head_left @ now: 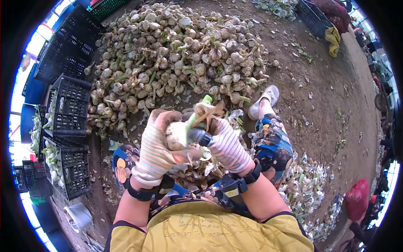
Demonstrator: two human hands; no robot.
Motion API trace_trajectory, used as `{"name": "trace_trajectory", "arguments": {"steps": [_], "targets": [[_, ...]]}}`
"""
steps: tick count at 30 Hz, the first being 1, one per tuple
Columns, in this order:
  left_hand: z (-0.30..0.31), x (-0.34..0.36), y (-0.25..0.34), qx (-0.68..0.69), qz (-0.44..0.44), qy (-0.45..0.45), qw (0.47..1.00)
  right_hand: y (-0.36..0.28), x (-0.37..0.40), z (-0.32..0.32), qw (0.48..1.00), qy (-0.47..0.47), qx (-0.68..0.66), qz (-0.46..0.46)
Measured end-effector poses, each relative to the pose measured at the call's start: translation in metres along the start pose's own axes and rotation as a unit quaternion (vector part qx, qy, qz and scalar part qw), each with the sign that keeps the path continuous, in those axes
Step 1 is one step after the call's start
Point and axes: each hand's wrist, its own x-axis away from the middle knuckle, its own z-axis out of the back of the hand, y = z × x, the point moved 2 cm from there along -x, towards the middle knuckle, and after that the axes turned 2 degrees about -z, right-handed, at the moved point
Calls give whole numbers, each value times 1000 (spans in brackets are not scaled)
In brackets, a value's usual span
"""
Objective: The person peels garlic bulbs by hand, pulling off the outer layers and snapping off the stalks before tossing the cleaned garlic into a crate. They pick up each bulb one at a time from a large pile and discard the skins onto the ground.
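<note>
A white garlic bulb (175, 135) with a short green stem and loose brown outer skin is in my left hand (156, 145), whose gloved fingers wrap round it. My right hand (228, 140), in a striped glove, is closed round a tool with a dark handle (200, 137), close against the bulb's right side. Any blade on the tool is hidden. Peeled skins (197, 172) lie below both hands, between the legs. Beyond the hands rises a large heap of garlic bulbs (168, 54) with cut stems.
Black crates (73, 107) stand at the left, some holding pale bulbs. A white bucket (78, 216) is at the lower left. Garlic skins (308, 189) cover ground at the right, near a red sack (357, 200). Another crate (312, 19) with a yellow cloth (333, 41) is at the upper right.
</note>
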Motion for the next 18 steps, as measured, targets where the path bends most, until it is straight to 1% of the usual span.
{"name": "trace_trajectory", "arguments": {"steps": [1, 2, 3, 4, 5, 6, 7, 8, 9, 10, 11, 12, 13, 14, 15, 16, 17, 18], "targets": [[0, 1, 2, -31, -7, -10, 999, 1, 2, 3, 992, 6, 105, 67], [-1, 3, 4, -61, -15, -20, 998, -1, 4, 4, 969, 13, 210, 131], [1, 8, -1, -23, 30, -23, 999, 4, 1, 5, 1000, 4, 16, -19], [2, 7, 3, -21, 30, -23, 999, 6, 2, 4, 1000, 5, 18, -19], [3, 8, 9, 127, 130, -45, 982, 7, 3, 3, 997, 14, 54, 48], [2, 9, 13, 271, 225, -64, 934, 7, 5, 2, 989, 20, 91, 115], [11, 11, 11, 327, 262, -132, 898, 7, 7, -1, 999, 1, 26, 41], [10, 16, -6, 440, 279, -164, 838, 8, 6, -1, 999, 0, 27, 41], [9, 19, -20, 492, 292, -143, 808, 8, 4, -1, 994, -18, 65, 89], [7, 17, -19, 542, 304, -121, 774, 8, 3, -1, 985, -34, 103, 137], [9, 14, -17, 455, 304, -93, 832, 11, 3, -4, 999, 25, -13, 18], [9, 9, -11, 364, 300, -64, 880, 11, 3, -5, 999, 26, -14, 18], [7, 5, -13, 263, 225, -8, 938, 12, 0, -3, 999, 48, 6, -4], [6, 7, -22, 202, 149, 49, 967, 12, -2, -1, 997, 69, 25, -26], [9, 8, -19, 52, 61, 23, 997, 17, -4, 6, 984, 68, 155, -52], [10, 10, -12, -102, -27, -4, 994, 19, -5, 4, 984, 68, 154, -53], [8, 13, -14, -103, -23, -4, 994, 22, -4, -1, 991, 68, 114, -26], [4, 16, -18, -64, 5, 7, 998, 22, -4, -3, 995, 69, 74, 2]]}}
